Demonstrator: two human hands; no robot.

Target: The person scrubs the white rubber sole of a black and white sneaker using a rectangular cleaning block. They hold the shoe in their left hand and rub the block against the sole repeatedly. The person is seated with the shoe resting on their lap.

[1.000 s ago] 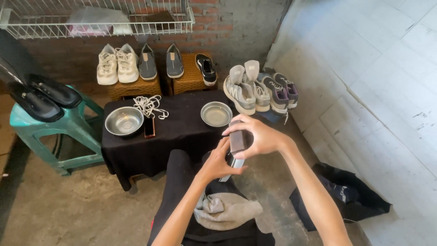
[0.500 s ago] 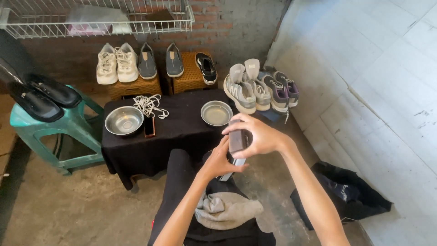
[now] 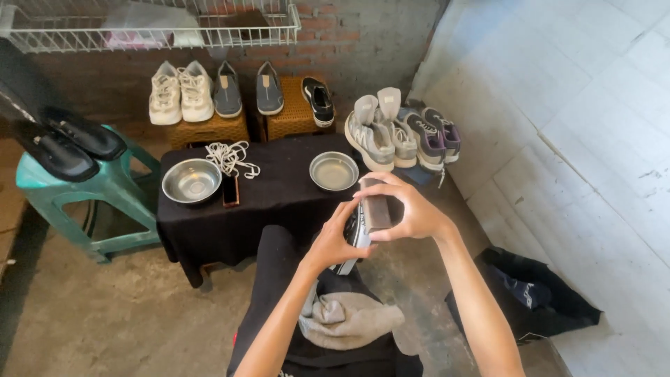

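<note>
My left hand (image 3: 335, 241) holds a dark shoe with white markings (image 3: 354, 237) from below, over my lap. My right hand (image 3: 405, 209) grips a brush with a brown wooden back (image 3: 377, 209) and presses it against the shoe's top. A grey cloth (image 3: 349, 318) lies crumpled on my dark-trousered lap under the shoe. Just beyond my hands is a low table under a black cloth (image 3: 279, 202).
On the black table stand two metal bowls (image 3: 192, 180) (image 3: 333, 170), white laces (image 3: 230, 157) and a small dark block (image 3: 230, 190). Grey sneakers (image 3: 401, 132) sit at its right end. More shoes rest on wicker stools (image 3: 209, 129), black shoes on a green stool (image 3: 105, 188). A black bag (image 3: 537, 297) lies right.
My hands and the shoe have stayed in nearly the same place; the brush has shifted only slightly on the shoe.
</note>
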